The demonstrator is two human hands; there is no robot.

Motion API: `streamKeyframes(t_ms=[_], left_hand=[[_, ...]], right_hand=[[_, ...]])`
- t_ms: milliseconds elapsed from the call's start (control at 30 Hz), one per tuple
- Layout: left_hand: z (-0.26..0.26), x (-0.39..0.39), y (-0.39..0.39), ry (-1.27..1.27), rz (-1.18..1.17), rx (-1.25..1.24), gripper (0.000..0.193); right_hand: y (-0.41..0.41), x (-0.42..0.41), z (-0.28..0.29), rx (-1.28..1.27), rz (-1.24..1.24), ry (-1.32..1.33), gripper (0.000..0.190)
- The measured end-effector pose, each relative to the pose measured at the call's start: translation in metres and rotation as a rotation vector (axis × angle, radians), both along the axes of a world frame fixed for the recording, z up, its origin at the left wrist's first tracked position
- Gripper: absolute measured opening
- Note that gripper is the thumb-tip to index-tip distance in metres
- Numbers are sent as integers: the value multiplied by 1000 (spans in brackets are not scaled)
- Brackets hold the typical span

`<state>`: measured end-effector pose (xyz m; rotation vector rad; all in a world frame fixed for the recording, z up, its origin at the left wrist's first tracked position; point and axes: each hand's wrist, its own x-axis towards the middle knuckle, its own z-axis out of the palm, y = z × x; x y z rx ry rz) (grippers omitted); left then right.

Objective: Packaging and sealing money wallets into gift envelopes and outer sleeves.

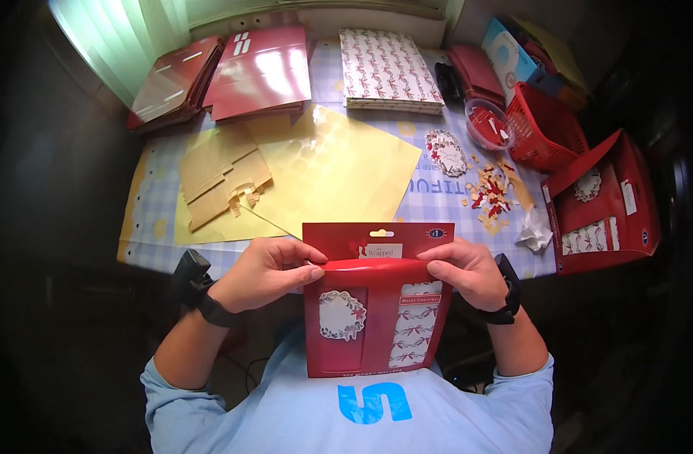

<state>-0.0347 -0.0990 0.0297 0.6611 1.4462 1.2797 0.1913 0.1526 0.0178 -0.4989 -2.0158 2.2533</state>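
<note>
A red cardboard gift-wallet package (380, 329) stands upright in front of my chest. My left hand (261, 278) pinches its left side between thumb and fingers, just below the header. On the opposite side, my right hand (468, 275) grips it at the same height. A curved, glossy fold runs between the two hands. Above it rises the header, with a hang hole and a white printed label (383, 251). Lower on the front are a scalloped wreath tag (342, 315) and a ribbon-patterned wallet (415, 329).
Red card stacks (267, 74) and a patterned stack (389, 68) line the back. Yellow sheets (346, 170) carry tan strips (221, 181). Rightward lie small scraps (491, 190), a plastic tub (488, 125), a red basket (550, 130), crumpled paper (535, 230) and another red package (602, 210).
</note>
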Motion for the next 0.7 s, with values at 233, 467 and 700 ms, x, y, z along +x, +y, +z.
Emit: streamKeyframes(t_ms=[233,467,700], left_hand=[[14,2,4,97,10,-35,28],[14,10,-3,162,58,17,32],[18,10,-2,103,77,120,42]], right_hand=[[5,-2,14,8,8,-97,20],[4,1,11,81,3,0,20],[3,4,18,92,-33,90,27]])
